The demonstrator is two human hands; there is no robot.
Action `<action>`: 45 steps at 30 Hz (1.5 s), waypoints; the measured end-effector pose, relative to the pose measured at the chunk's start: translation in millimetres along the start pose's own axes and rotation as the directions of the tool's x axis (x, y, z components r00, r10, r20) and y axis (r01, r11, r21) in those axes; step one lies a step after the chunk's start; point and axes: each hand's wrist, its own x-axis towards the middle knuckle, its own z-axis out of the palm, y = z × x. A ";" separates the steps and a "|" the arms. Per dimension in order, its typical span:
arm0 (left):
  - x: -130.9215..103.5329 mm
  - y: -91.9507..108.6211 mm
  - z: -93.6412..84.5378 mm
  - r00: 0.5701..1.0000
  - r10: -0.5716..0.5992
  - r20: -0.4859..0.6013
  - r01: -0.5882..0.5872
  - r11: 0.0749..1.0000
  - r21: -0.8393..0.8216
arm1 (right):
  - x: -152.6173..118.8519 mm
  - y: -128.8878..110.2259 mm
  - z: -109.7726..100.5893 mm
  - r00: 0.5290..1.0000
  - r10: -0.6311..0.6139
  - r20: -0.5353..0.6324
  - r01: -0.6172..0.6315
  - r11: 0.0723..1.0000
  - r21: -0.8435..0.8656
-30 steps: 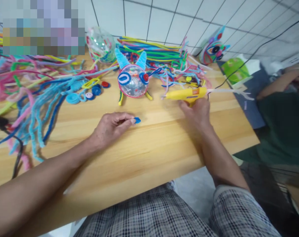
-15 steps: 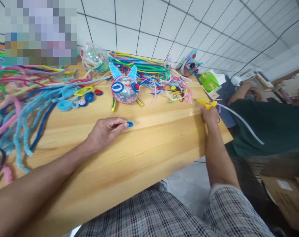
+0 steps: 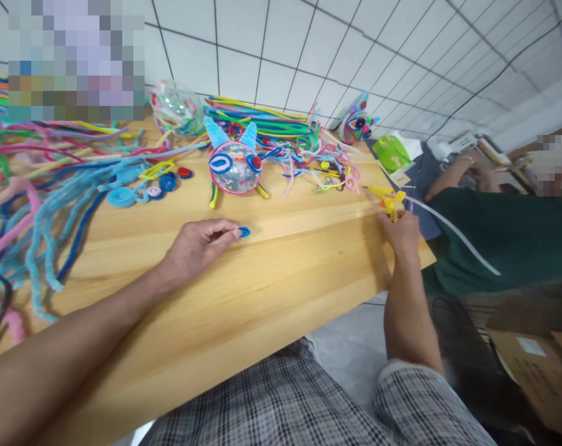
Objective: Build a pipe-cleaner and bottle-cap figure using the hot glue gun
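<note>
Between the thumb and fingers of my left hand [image 3: 200, 248] is a small blue coil [image 3: 244, 232], just above the wooden table [image 3: 281, 272]. At the table's right end my right hand [image 3: 400, 232] is at the handle of a yellow glue gun [image 3: 389, 198]; its fingers are partly hidden and I cannot tell how firmly they hold it. A clear ball figure [image 3: 235, 168] with light blue ears, a blue-and-white eye and a red-and-blue eye stands beyond my left hand. Blue, pink and red coils [image 3: 122, 197] lie left of it.
Fuzzy craft stems [image 3: 72, 179] cover the left side, with more bundled [image 3: 281, 127] along the wall. Another clear ball [image 3: 179, 108] and a finished-looking figure [image 3: 356, 124] stand at the back. A person in a dark green garment [image 3: 504, 229] sits at the right, beside a green packet [image 3: 392, 153].
My right hand has shifted slightly right and down on the glue gun, its fingers now lower on the handle. My left hand has barely moved.
</note>
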 end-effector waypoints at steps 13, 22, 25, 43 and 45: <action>4.0 8.9 0.5 0.990 -0.109 -0.086 0.068 0.922 -0.382 | -146.0 -229.4 -35.6 0.739 -0.660 0.136 0.190 0.398 0.897; 7.0 12.9 6.8 0.969 -0.239 -0.068 0.154 0.793 -0.590 | -166.4 -271.3 0.3 0.744 -0.649 0.161 0.031 0.273 0.961; 5.8 13.6 10.6 0.964 -0.254 -0.080 0.152 0.773 -0.616 | -171.0 -273.1 4.6 0.757 -0.640 0.132 0.015 0.219 0.976; -0.7 14.4 18.0 0.971 -0.223 -0.086 0.150 0.848 -0.509 | -176.6 -266.1 7.4 0.774 -0.613 0.162 -0.019 0.233 0.972; -1.1 14.5 18.4 0.972 -0.214 -0.097 0.133 0.842 -0.524 | -177.6 -266.6 6.3 0.769 -0.616 0.170 -0.040 0.219 0.975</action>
